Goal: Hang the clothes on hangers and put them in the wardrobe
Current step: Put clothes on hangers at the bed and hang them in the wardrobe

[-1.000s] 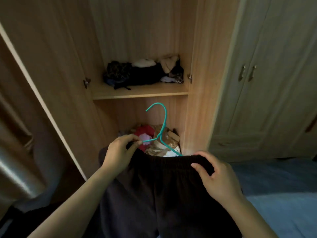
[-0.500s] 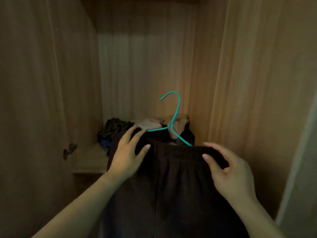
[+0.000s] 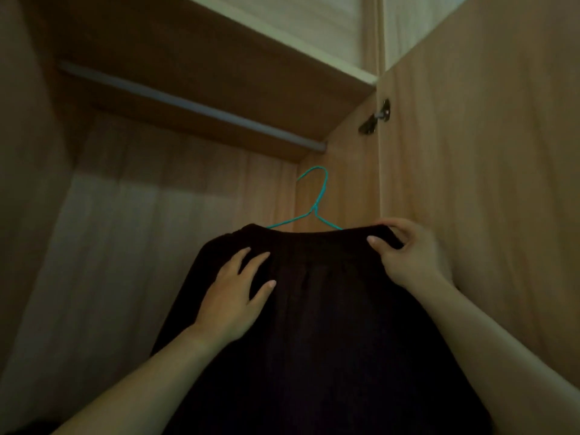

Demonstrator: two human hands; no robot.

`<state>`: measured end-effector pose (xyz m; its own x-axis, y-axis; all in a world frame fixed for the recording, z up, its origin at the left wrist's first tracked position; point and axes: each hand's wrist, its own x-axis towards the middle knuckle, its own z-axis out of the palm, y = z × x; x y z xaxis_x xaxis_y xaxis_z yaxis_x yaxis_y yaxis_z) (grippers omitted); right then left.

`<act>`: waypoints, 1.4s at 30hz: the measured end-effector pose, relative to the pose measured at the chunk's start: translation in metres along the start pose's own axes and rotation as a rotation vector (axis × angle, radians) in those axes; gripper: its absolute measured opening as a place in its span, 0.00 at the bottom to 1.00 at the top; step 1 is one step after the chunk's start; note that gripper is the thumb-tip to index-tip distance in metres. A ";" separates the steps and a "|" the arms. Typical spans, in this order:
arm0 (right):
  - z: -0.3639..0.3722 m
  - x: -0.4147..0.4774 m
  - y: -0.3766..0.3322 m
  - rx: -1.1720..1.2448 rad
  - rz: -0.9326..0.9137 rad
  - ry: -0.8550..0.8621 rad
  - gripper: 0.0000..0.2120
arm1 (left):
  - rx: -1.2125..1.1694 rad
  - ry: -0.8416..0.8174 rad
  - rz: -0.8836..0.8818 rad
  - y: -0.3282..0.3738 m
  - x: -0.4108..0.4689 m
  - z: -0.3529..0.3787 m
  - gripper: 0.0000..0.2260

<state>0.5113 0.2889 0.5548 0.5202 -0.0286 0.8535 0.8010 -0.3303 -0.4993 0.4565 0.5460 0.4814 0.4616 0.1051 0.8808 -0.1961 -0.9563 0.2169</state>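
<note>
Inside the wardrobe (image 3: pixel 175 233), under the right end of the rail (image 3: pixel 194 106), we hold a dark garment (image 3: pixel 329 324) up on a teal hanger (image 3: pixel 317 199). Our left hand (image 3: pixel 233 298) lies flat on the cloth just under the waistband, fingers spread. Our right hand (image 3: pixel 411 255) pinches the waistband's right end between thumb and fingers. The hook stands upright, below the rail and apart from it, its opening to the left, close to the wardrobe's right wall. To hang it well, we judge, we should raise the hook above the rail, turn it across the rail, then lower it until the wire bears the weight. The pinch should not be let go before that, since the waistband could slide down the sloped wire. The hinge (image 3: pixel 376 117) above the right hand calls for care.
</note>
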 end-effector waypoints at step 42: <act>0.235 0.321 0.074 -0.942 -0.558 0.254 0.23 | -0.085 -0.021 0.320 -0.139 0.353 0.199 0.34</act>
<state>0.8073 0.4766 0.7566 -0.0028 0.1903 0.9817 0.3035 -0.9353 0.1822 0.8192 0.6620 0.6788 0.3827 -0.2030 0.9013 -0.4052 -0.9136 -0.0337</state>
